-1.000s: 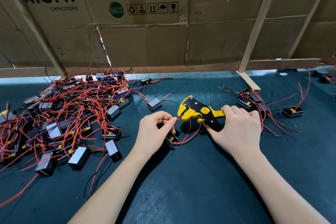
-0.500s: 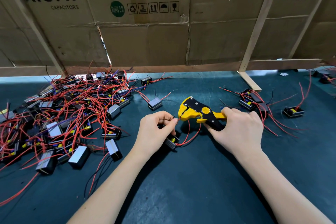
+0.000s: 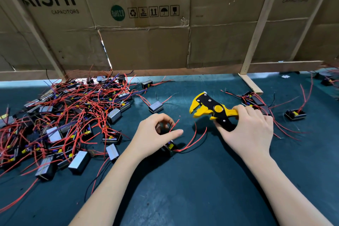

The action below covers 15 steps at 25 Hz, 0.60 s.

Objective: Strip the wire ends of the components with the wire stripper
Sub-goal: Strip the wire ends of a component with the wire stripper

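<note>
1. The right hand (image 3: 251, 132) grips the handles of a yellow and black stripper (image 3: 211, 109), fingers curled round them. The tool is lifted just above the mat, its head pointing left with the jaws gaping open and nothing between them.
2. The left hand (image 3: 156, 134) is loosely curled over a small black component (image 3: 169, 147) that lies on the mat. Forefinger and thumb meet around a short red wire (image 3: 174, 124) that sticks up and to the right; whether they truly pinch it cannot be told.
3. Two more wires (image 3: 194, 139), one red and one black, curve out from the component to the right, ending below the stripper's head and apart from it.
4. Left of the hands, a large pile (image 3: 64, 119) of similar components lies tangled in red wire.
5. A lone component (image 3: 155, 106) sits between the pile and the stripper.
6. Right of the right hand, a smaller group (image 3: 256, 100) of components lies with red wires splayed out.
7. Everything rests on a dark green mat (image 3: 183, 189).
8. Behind it stands a cardboard wall (image 3: 146, 46) braced by wooden slats.
</note>
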Available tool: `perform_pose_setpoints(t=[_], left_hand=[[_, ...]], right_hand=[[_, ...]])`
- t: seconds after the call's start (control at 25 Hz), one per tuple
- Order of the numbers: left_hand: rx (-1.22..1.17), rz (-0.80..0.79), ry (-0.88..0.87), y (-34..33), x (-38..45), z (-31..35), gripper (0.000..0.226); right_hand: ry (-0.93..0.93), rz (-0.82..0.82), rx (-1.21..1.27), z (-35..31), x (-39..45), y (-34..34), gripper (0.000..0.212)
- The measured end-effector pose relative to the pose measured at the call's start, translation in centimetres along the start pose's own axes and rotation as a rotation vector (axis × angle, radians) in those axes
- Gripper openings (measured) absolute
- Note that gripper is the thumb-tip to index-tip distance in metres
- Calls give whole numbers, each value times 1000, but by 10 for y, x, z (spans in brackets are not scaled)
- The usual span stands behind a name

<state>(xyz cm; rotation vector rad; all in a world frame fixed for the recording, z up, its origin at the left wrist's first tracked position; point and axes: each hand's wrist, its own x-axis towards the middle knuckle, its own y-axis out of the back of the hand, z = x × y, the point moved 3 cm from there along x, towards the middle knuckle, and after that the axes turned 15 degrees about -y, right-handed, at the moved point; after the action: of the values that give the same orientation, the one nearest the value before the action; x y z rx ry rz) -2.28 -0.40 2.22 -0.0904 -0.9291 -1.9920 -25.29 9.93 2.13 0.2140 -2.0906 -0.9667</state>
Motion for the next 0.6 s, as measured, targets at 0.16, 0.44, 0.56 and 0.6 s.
perform_pose_setpoints(t=[0.16,0.44,0.56,0.6], left_hand=[[98,-135,-15,2,-2,-2,17],[-364,-142,-139,-20,-1,18,52],[-30,198,-151,13,3,3,34],[150,304,-134,26,2,-3,29]], right_hand=[[-88,-13,74,7,6,2,51],[-123,70,210,7,12,14,55],[-93,85,229,5,11,16,54],[-77,91,241,4,10,16,53]])
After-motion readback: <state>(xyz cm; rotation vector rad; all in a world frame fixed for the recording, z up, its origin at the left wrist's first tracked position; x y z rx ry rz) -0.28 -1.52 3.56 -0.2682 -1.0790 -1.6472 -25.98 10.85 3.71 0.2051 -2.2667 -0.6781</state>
